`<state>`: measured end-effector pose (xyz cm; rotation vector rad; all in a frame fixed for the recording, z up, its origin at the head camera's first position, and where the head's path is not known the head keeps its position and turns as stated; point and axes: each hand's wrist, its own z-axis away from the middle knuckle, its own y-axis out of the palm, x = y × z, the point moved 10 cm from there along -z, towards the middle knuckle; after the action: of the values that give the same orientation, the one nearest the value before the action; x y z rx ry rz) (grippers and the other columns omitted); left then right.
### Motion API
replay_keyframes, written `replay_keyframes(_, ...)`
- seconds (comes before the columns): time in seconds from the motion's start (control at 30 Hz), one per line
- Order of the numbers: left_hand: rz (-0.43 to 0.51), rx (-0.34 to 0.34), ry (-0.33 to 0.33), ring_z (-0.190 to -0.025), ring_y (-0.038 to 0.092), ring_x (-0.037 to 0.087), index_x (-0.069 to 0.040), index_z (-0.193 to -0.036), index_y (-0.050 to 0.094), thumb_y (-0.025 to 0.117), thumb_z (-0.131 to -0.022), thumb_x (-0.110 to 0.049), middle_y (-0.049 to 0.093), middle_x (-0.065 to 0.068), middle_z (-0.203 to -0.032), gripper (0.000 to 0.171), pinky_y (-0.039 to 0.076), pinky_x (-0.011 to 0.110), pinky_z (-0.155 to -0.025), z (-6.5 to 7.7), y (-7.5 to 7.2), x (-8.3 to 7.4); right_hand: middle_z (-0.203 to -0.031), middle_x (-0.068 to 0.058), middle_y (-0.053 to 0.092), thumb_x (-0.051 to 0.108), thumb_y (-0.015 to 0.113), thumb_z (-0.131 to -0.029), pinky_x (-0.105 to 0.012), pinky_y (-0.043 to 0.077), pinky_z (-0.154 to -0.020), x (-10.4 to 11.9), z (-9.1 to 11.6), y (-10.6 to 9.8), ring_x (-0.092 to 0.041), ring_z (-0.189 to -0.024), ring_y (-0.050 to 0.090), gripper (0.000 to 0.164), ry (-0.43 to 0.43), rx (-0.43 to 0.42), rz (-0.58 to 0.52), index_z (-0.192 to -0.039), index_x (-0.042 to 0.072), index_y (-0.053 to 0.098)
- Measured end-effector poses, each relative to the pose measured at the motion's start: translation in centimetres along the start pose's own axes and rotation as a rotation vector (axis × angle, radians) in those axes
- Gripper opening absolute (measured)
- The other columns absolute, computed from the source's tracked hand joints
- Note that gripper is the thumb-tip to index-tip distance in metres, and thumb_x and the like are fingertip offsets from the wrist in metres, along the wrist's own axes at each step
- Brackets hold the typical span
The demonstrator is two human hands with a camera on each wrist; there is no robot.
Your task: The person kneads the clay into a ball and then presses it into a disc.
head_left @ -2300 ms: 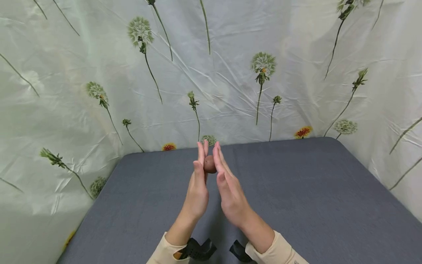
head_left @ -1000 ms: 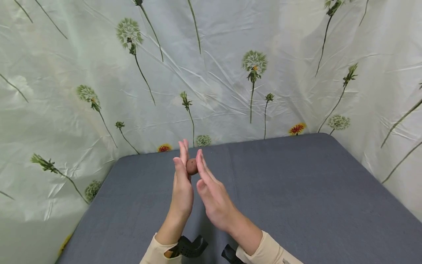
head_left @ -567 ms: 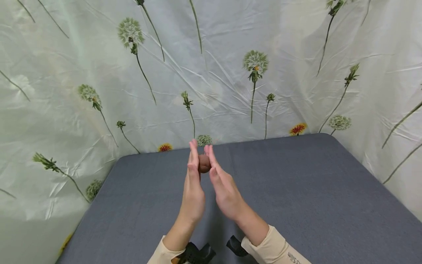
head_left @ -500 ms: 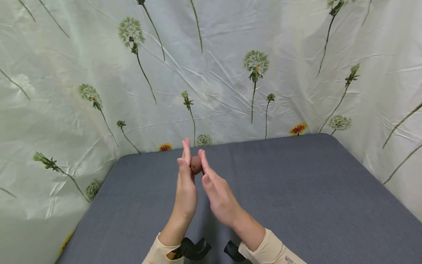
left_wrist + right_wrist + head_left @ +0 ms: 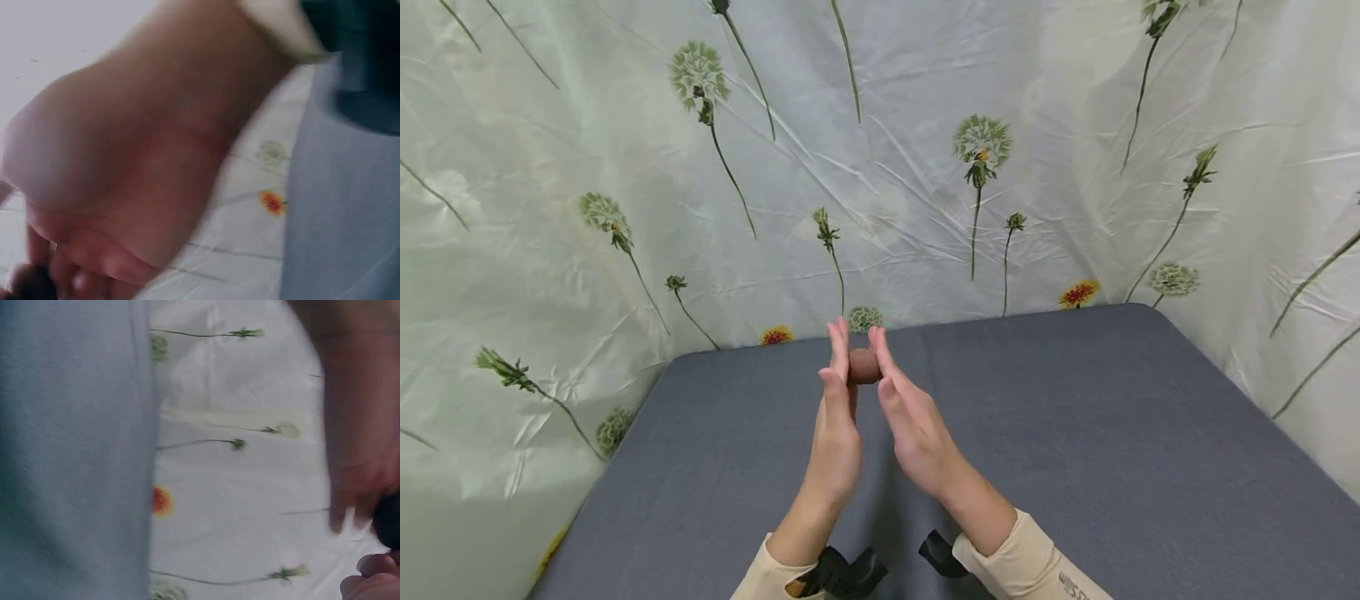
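In the head view, a small brown ball (image 5: 864, 367), which looks like modelling clay, is pressed between the fingers of both hands above the table. My left hand (image 5: 837, 446) stands upright on its left side, fingers straight and pointing away from me. On the other side my right hand (image 5: 921, 437) leans in towards it, its fingers straight too. The palms spread apart towards the wrists, leaving a wedge-shaped gap. The ball (image 5: 34, 284) looks dark at the lower left corner of the left wrist view. At the right edge of the right wrist view, the ball (image 5: 389, 522) is partly cut off.
Below the hands lies a table with a dark grey cloth cover (image 5: 1075, 450). A pale curtain (image 5: 910, 125) printed with dandelions hangs behind it and along both sides. Black wrist mounts (image 5: 942, 554) stick out at the cream sleeves (image 5: 1022, 554).
Both hands have shifted back and forth against each other, with the ball turning between them. Since half a second ago, the hands and ball have moved slightly right. The head view has also shifted a little.
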<state>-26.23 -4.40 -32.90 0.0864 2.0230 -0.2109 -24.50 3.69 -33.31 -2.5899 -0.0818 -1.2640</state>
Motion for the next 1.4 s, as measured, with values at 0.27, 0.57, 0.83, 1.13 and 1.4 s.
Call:
replay_keyframes(0.27, 0.086, -0.126, 0.001, -0.086, 0.046, 0.004, -0.021, -0.173, 0.003, 0.01, -0.105, -0.077, 0.06, -0.009, -0.091, 0.088, 0.017, 0.046, -0.135, -1.1, -4.2, -0.7, -0.181, 0.006, 0.002, 0.029, 0.034, -0.12, -0.032, 0.017, -0.135, 0.5, 1.3, 4.4, -0.019, -0.168, 0.008, 0.061, 0.044, 0.136, -0.039, -0.173, 0.018, 0.007)
replay_keyframes(0.57, 0.048, 0.031, -0.026, -0.169, 0.003, 0.014, -0.018, -0.174, 0.008, 0.003, -0.111, -0.067, 0.001, -0.01, -0.181, 0.08, 0.006, 0.057, -0.136, -0.2, -0.1, -0.1, -0.182, 0.002, 0.004, 0.03, 0.033, -0.12, -0.025, 0.012, -0.133, 1.7, 0.6, 0.6, -0.022, -0.169, 0.008, 0.058, -0.039, -0.014, 0.029, -0.173, 0.017, 0.014)
replay_keyframes(0.83, -0.059, 0.022, 0.064, -0.169, 0.0, 0.018, -0.025, -0.173, -0.004, 0.003, -0.113, -0.061, -0.003, -0.01, -0.181, 0.07, 0.007, 0.06, -0.135, 0.4, 0.4, -1.6, -0.181, -0.002, 0.016, 0.037, 0.026, -0.12, -0.039, 0.017, -0.134, -0.8, 0.1, -0.1, -0.022, -0.168, 0.015, 0.061, 0.073, 0.002, -0.077, -0.174, 0.015, 0.007)
replay_keyframes(1.13, 0.054, -0.056, -0.012, -0.164, 0.021, 0.009, -0.025, -0.173, -0.004, 0.01, -0.109, -0.072, 0.031, -0.007, -0.174, 0.081, 0.013, 0.052, -0.136, -0.9, -2.7, -0.6, -0.181, 0.008, 0.003, 0.027, 0.036, -0.119, -0.03, 0.015, -0.134, -0.1, 1.3, 3.4, -0.013, -0.168, 0.006, 0.063, 0.088, 0.068, -0.047, -0.174, 0.024, 0.005)
replay_keyframes(1.4, 0.058, 0.048, -0.023, -0.169, 0.005, 0.015, -0.018, -0.174, 0.004, 0.005, -0.112, -0.065, 0.006, -0.006, -0.182, 0.078, 0.009, 0.054, -0.136, 0.1, 0.1, -0.3, -0.182, 0.0, 0.009, 0.029, 0.035, -0.119, -0.026, 0.015, -0.133, 0.9, 0.3, -0.1, -0.022, -0.169, 0.012, 0.059, -0.021, -0.073, 0.044, -0.174, 0.017, 0.013)
